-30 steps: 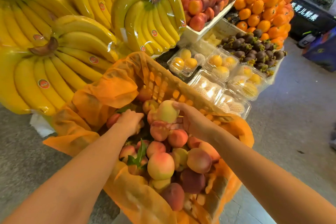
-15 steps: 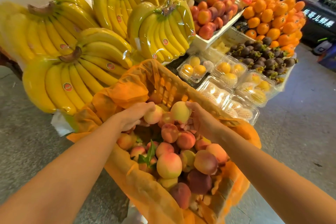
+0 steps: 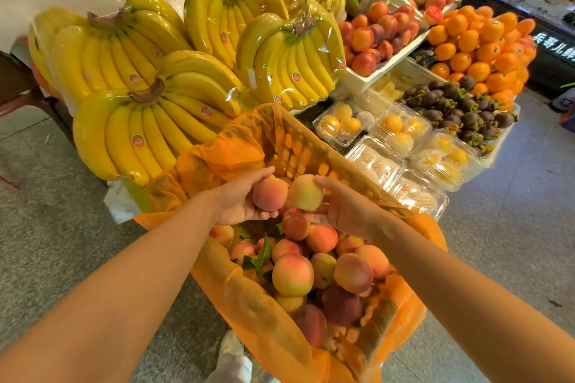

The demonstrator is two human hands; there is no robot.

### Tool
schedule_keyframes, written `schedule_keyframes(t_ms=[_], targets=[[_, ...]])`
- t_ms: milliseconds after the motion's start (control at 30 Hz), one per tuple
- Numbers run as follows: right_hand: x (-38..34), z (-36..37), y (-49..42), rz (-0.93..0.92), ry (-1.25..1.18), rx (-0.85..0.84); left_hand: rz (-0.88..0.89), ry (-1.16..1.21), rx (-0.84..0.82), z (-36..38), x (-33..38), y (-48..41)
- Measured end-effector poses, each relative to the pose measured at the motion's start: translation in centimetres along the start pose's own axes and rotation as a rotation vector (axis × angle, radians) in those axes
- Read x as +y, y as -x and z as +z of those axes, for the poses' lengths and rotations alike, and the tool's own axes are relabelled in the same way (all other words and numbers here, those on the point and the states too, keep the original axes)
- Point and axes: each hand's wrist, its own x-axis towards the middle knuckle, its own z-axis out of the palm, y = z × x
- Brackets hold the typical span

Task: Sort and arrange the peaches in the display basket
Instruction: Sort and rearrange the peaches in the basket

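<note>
An orange basket [image 3: 298, 146] lined with orange mesh holds several peaches [image 3: 292, 275], pink, yellow and dark red, with a few green leaves. My left hand [image 3: 236, 202] grips a pinkish peach [image 3: 270, 193] above the far end of the pile. My right hand [image 3: 342, 211] holds a pale yellow-pink peach [image 3: 306, 192] right beside it; the two fruits nearly touch. Both are lifted a little above the pile.
Wrapped banana bunches [image 3: 149, 121] crowd the left and back. Clear plastic boxes of yellow fruit [image 3: 401, 134] sit just right of the basket, with mangosteens [image 3: 460, 106], oranges [image 3: 479, 43] and nectarines [image 3: 373, 34] beyond. Grey floor lies on both sides.
My left hand went from resting in the pile to lifting a pinkish peach up beside the pale peach that my right hand keeps holding. The view shifted, so the stall appears lower.
</note>
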Motion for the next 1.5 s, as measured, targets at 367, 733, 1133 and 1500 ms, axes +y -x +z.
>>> schedule_keyframes(t_ms=[367,733,1133,1500], targets=[[0.8,-0.9,-0.6,-0.066,0.221,0.099,0.054,-0.723,0.343,-0.5,-0.8,-0.9],[1.3,-1.6,-0.3,-0.043,0.246,0.130,-0.081,-1.041,0.252,-1.6,-3.0,-4.7],[2.4,-3.0,-1.5,-0.009,0.251,0.154,-0.169,-1.472,0.280,-1.9,-3.5,-7.4],[1.1,-1.7,-2.1,-0.085,0.317,0.106,0.051,-0.524,0.030,1.0,0.5,-2.3]])
